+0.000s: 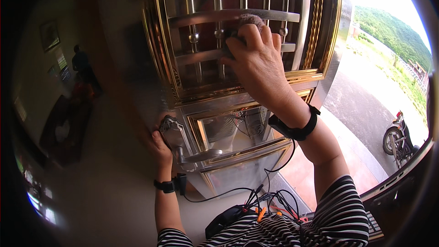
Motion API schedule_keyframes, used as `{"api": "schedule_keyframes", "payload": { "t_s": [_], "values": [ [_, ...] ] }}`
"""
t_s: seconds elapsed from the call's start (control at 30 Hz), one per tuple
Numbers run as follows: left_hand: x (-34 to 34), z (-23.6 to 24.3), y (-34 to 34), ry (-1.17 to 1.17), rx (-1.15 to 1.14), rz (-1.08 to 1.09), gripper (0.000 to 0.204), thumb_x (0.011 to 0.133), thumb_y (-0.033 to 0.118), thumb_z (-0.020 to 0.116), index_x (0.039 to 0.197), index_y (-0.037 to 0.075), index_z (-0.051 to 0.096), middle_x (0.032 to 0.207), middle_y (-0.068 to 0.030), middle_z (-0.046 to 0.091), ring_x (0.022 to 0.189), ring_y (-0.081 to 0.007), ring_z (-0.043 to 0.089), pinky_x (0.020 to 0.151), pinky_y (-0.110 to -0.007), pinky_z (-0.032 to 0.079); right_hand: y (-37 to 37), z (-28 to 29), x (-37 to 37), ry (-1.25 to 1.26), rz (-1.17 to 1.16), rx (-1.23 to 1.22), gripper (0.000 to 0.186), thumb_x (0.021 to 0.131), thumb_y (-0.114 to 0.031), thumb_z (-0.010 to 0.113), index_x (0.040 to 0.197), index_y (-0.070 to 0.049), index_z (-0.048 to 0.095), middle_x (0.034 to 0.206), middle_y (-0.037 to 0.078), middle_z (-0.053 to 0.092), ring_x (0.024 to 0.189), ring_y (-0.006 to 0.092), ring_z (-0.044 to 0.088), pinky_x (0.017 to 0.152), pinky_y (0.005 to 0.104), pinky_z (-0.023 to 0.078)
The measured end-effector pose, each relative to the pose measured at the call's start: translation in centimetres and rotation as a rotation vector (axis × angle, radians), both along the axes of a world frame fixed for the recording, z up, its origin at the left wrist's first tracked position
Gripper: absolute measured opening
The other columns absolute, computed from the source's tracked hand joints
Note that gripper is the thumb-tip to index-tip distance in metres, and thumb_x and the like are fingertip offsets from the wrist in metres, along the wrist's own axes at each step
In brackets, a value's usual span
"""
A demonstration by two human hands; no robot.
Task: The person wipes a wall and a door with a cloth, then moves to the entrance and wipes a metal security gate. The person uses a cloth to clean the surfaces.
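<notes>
A metal door (176, 106) with gold-coloured trim stands in front of me, a grille of upright bars and curved crosspieces (206, 17) in its upper panel. My right hand (259, 57) is closed round a greyish-brown cloth (251, 19), pressing it to the grille near the upper crosspiece. Most of the cloth is hidden under my fingers. Lower down, my left hand (161, 150) grips the door's left edge next to the ornate handle plate (173, 132). Its thumb shows; the other fingers are mostly hidden. The lever handle (201, 155) juts out to the right of that hand.
Black cables (274, 196) run from my wristbands to a bundle at my waist. Outside on the right, a motorcycle (398, 139) stands by a paved road (347, 91). In the dim room at left, a person (82, 61) stands near dark furniture (61, 128).
</notes>
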State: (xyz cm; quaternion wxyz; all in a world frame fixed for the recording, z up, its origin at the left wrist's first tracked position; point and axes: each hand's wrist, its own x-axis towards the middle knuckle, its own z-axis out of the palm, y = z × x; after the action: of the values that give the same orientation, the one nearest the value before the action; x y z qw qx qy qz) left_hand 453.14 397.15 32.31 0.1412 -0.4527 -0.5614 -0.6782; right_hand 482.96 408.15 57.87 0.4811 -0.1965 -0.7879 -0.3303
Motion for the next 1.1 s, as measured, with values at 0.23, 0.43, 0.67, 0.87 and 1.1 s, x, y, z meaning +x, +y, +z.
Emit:
{"api": "schedule_keyframes", "payload": {
  "t_s": [0.23,0.43,0.67,0.87,1.1],
  "values": [
    [-0.3,-0.3,0.2,0.046,0.065,-0.025,0.065,0.11,0.038,0.039,0.156,-0.007,0.026,0.163,-0.0273,0.024,0.15,-0.0405,0.026,0.122,-0.042,0.021,1.1,-2.6,2.4,0.164,-0.003,-0.008,0.048,0.082,-0.024,0.081,0.126,-0.016,0.063,0.122,0.011,0.047,0.112,0.0337,0.046,0.098,0.0474,0.037],
    [0.5,0.3,0.1,-0.034,0.029,-0.047,0.065,0.11,0.037,0.038,0.157,-0.006,0.023,0.164,-0.0263,0.022,0.15,-0.039,0.027,0.121,-0.04,0.024,1.9,-1.6,3.6,0.194,-0.027,-0.022,0.038,0.082,-0.031,0.08,0.114,-0.015,0.068,0.116,0.008,0.048,0.109,0.032,0.047,0.093,0.0455,0.038],
    [0.2,0.6,-0.1,0.0,0.023,-0.062,0.067,0.111,0.038,0.038,0.158,-0.005,0.019,0.166,-0.024,0.017,0.152,-0.0352,0.024,0.118,-0.038,0.03,1.3,-0.5,4.0,0.079,-0.064,-0.111,0.035,0.085,-0.03,0.078,0.115,-0.013,0.069,0.116,0.01,0.049,0.112,0.0322,0.048,0.096,0.045,0.038],
    [-0.6,-0.7,0.1,0.004,0.031,-0.056,0.068,0.111,0.04,0.037,0.159,-0.005,0.018,0.167,-0.0235,0.017,0.152,-0.0345,0.024,0.118,-0.037,0.03,2.6,-2.5,5.6,0.346,-0.088,0.023,0.05,0.081,-0.031,0.082,0.124,-0.016,0.062,0.117,0.008,0.049,0.108,0.0321,0.049,0.096,0.047,0.038],
    [-2.1,-2.0,0.0,-0.061,-0.044,-0.132,0.07,0.111,0.043,0.035,0.159,-0.004,0.018,0.167,-0.0222,0.017,0.148,-0.0322,0.032,0.113,-0.036,0.036,3.3,-0.4,6.7,0.127,-0.137,-0.114,0.032,0.086,-0.035,0.077,0.105,-0.009,0.07,0.111,0.01,0.05,0.109,0.031,0.049,0.093,0.0436,0.039]
  ]
}}
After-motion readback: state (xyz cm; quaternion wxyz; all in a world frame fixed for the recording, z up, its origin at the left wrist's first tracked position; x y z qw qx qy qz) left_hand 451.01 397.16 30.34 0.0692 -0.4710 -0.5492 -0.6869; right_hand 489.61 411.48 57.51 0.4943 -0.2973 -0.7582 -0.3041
